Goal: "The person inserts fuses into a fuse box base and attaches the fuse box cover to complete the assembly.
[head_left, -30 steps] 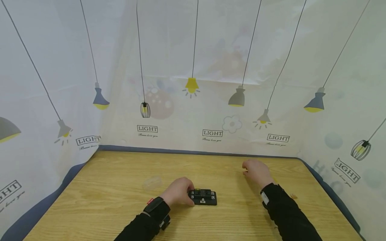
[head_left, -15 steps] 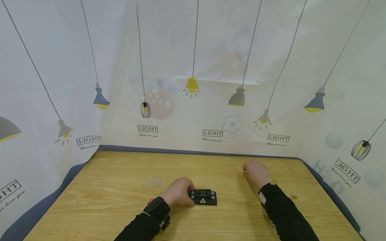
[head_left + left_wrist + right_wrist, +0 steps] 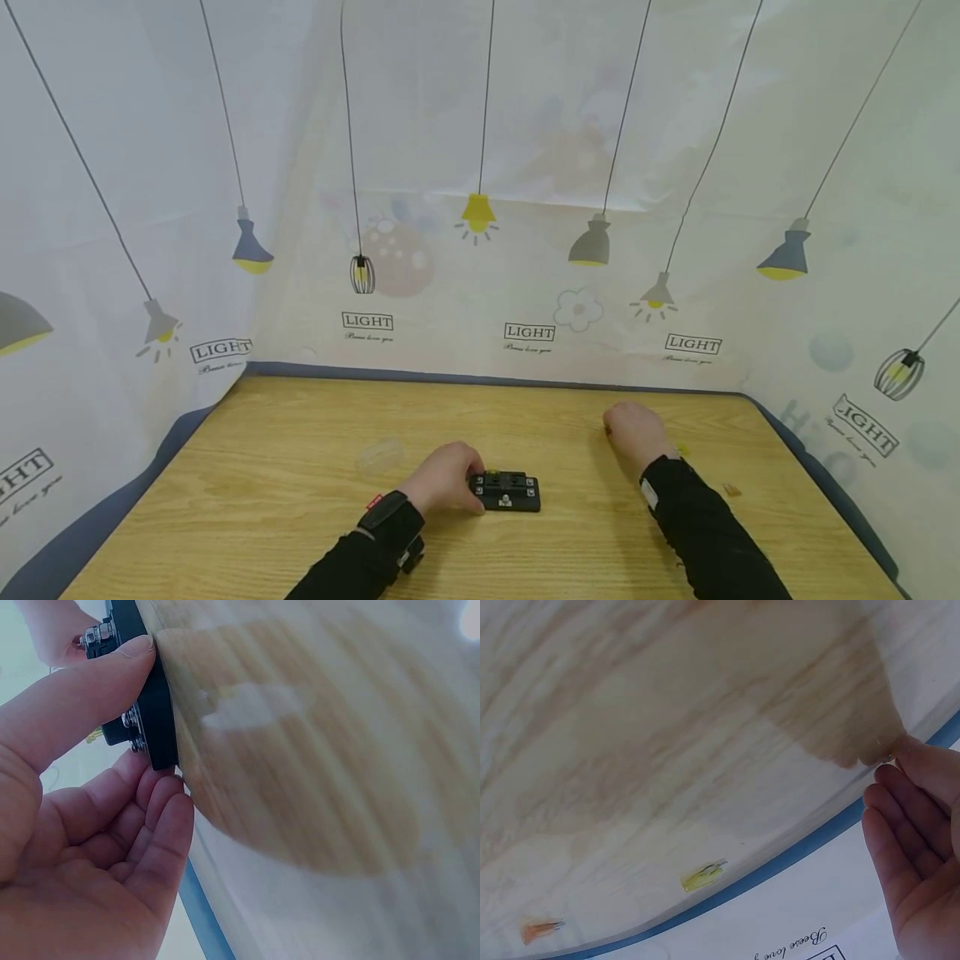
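1 black block [image 3: 517,495] on table [image 3: 555,546] | left hand [image 3: 444,477] pinching its left end, best clear of screws [image 3: 135,742] | right hand [image 3: 636,435] right of block, apparently pinching small clear piece [image 3: 886,758] (view dim), light edge grip advised | yellow piece [image 3: 703,876], orange piece [image 3: 540,930]: right of block

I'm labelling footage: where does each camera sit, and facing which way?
Head: worn there, facing forward and down over the tan wooden table; left hand, right hand, black sleeves show.
Left wrist: worn there, facing its hand gripping a black rectangular block with metal screws; right hand partly shows.
Right wrist: worn there, facing its hand, a small yellow piece and orange piece.
Head and left wrist share the block.
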Motion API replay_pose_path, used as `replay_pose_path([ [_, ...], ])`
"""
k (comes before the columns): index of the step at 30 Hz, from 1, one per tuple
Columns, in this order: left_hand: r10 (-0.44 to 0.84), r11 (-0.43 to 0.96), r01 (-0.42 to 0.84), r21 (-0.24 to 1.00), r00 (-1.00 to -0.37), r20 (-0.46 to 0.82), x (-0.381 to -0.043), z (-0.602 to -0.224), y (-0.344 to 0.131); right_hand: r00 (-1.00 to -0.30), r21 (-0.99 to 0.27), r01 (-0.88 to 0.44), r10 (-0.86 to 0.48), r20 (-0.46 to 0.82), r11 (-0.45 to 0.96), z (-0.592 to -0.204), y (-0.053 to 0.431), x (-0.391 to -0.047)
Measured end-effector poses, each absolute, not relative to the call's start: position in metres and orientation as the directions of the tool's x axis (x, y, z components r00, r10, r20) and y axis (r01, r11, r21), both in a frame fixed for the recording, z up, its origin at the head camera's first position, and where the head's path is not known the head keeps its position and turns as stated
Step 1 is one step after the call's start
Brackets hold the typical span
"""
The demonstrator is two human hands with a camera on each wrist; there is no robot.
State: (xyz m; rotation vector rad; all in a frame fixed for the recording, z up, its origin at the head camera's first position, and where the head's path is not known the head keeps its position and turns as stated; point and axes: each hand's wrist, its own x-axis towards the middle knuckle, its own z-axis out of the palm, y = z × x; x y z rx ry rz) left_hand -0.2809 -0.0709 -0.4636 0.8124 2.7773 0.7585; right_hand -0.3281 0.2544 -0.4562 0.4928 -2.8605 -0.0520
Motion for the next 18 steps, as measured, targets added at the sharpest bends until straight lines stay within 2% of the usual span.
replay_pose_path([
  [18,0.543,0.720,0.481,0.500,-0.839,0.026,-0.2785,-0.4620,-0.0695,-0.930,0.077,-0.301,-0.311,0.196,0.950,-0.4656,0.2552,-0.3369],
])
